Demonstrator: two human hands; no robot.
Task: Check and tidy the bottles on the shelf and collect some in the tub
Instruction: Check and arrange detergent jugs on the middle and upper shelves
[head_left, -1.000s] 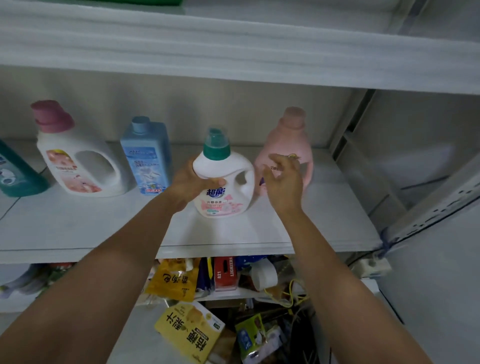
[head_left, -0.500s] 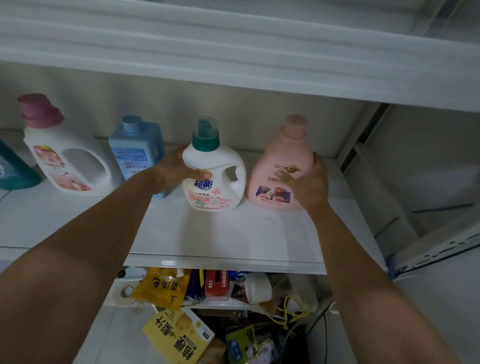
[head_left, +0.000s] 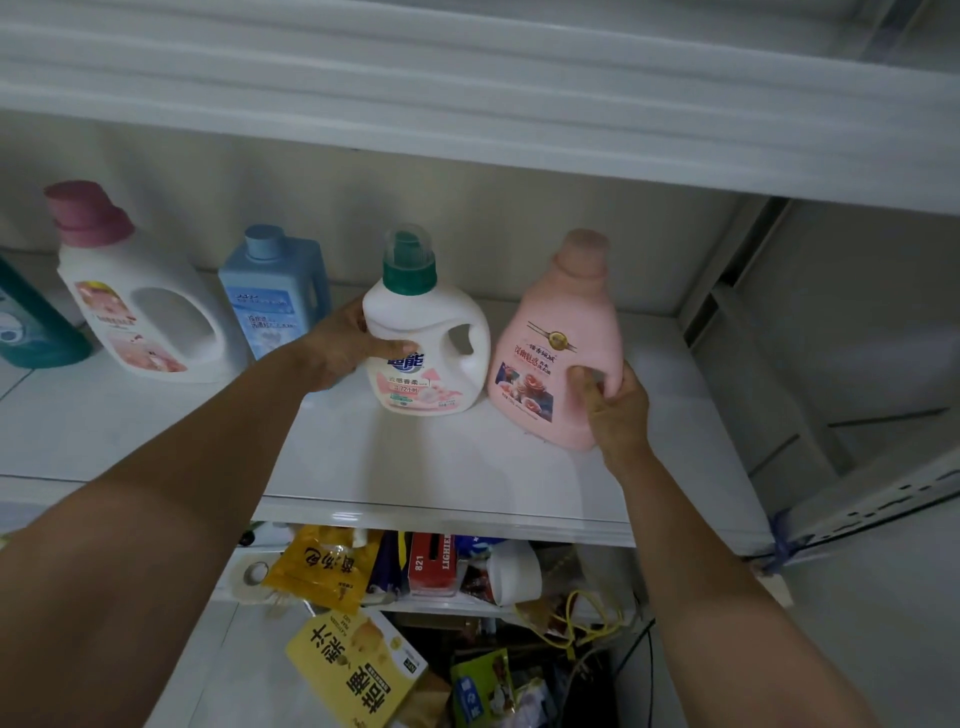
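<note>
A white detergent bottle with a green cap (head_left: 431, 332) stands upright on the white shelf (head_left: 415, 467). My left hand (head_left: 343, 348) grips its left side, thumb across the front label. Right beside it a pink bottle (head_left: 561, 332) leans slightly, and my right hand (head_left: 615, 410) grips its lower right corner with the fingers curled over the front. Further left stand a blue bottle (head_left: 275, 296), a large white jug with a pink cap (head_left: 135, 301) and part of a teal bottle (head_left: 31, 327). No tub is in view.
Another shelf board (head_left: 467, 114) hangs close overhead. A metal upright (head_left: 711, 291) closes the shelf's right end. Below the shelf lie yellow packets (head_left: 322, 566), a red box (head_left: 431, 564), a yellow carton (head_left: 353, 670) and loose cables.
My right hand has gone from the white bottle's handle to the pink bottle and taken hold of its lower right corner. The pink bottle now leans slightly. My left hand keeps its hold.
</note>
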